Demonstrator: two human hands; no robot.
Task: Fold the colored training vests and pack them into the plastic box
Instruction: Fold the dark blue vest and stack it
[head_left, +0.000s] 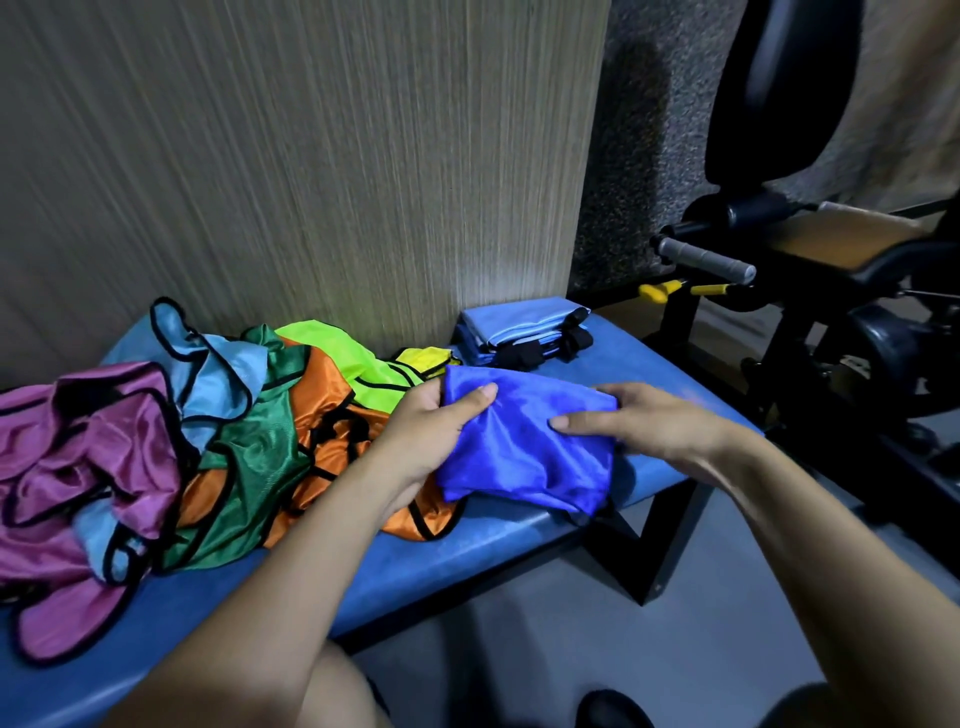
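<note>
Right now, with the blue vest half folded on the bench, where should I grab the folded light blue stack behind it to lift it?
Probably grip the light blue stack by its near long edge, coming from the front right, past the blue vest. It lies flat on the bench close to the wall, so the back looks hard to reach. Black straps bunch at its right end.

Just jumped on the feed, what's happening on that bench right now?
A person is folding a blue vest on the blue bench. The left hand grips its left edge, thumb on top; the right hand lies on its right side, fingers flat. To the left, a loose pile waits unfolded: purple, light blue, green, orange and neon yellow vests. A folded light blue stack sits by the wall. No plastic box is in view.
</note>
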